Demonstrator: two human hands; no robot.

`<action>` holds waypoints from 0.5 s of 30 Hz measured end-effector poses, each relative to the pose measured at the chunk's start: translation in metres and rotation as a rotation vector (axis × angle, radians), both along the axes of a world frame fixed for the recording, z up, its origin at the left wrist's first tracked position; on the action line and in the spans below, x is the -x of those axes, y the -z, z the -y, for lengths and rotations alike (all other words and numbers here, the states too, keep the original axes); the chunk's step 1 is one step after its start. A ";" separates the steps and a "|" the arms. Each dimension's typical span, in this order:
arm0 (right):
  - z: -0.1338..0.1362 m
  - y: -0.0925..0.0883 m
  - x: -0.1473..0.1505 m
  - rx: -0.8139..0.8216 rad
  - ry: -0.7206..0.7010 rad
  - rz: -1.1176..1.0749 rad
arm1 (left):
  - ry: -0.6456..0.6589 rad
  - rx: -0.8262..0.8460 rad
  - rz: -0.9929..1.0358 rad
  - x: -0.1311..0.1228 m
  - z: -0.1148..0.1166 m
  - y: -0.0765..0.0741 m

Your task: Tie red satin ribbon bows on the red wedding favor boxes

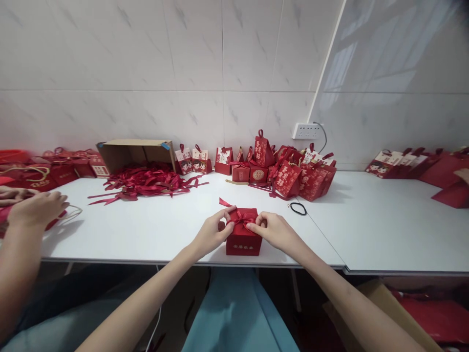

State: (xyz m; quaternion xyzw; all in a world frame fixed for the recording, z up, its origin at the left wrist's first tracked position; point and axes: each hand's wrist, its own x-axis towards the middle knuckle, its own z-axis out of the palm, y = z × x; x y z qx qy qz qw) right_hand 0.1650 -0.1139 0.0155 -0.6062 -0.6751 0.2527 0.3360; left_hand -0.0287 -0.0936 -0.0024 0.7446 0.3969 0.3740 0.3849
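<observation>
Pinching the ribbon (242, 216) on top of the red box (244, 242), the left hand (212, 234) and the right hand (276, 231) are working from either side of the knot. The left fingers (227, 211) are closing thumb to forefinger on one loop. The right fingers (252, 226) are closing on the opposite part of the bow, with the remaining digits curled in. The red box is sitting at the near edge of the tabletop (146, 234), lid on, with the ribbon already across it.

Progress, as a judgement: the wrapping is done and the bow is forming. One tail is sticking out behind and left of the red box, so tightening and evening the loops appear to be what is remaining.

Containers:
- Behind and left of the red box, a cardboard carton (135, 152) is lying on its side, and loose ribbons (146, 181) are lying heaped in front of its mouth (the visible interior is looking bare).
- Directly behind the red box, gift bags (293, 176) are standing clustered by the wall; their contents cannot be told.
- Just behind and right of the red box, a black hair tie (298, 209) is lying flat.
- Far left of the red box, another person's hand (38, 208) is resting on more red bags.
</observation>
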 end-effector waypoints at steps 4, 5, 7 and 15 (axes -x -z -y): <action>-0.009 0.003 -0.007 0.132 -0.139 -0.193 | 0.065 0.121 0.088 0.000 -0.005 -0.003; -0.012 0.004 -0.009 0.193 -0.172 -0.270 | 0.081 0.145 0.111 0.000 -0.006 -0.004; -0.016 0.005 -0.014 0.312 -0.213 -0.422 | 0.106 0.164 0.140 0.001 -0.009 -0.003; -0.016 0.008 -0.019 0.528 -0.252 -0.776 | 0.014 0.158 0.257 0.007 -0.008 0.009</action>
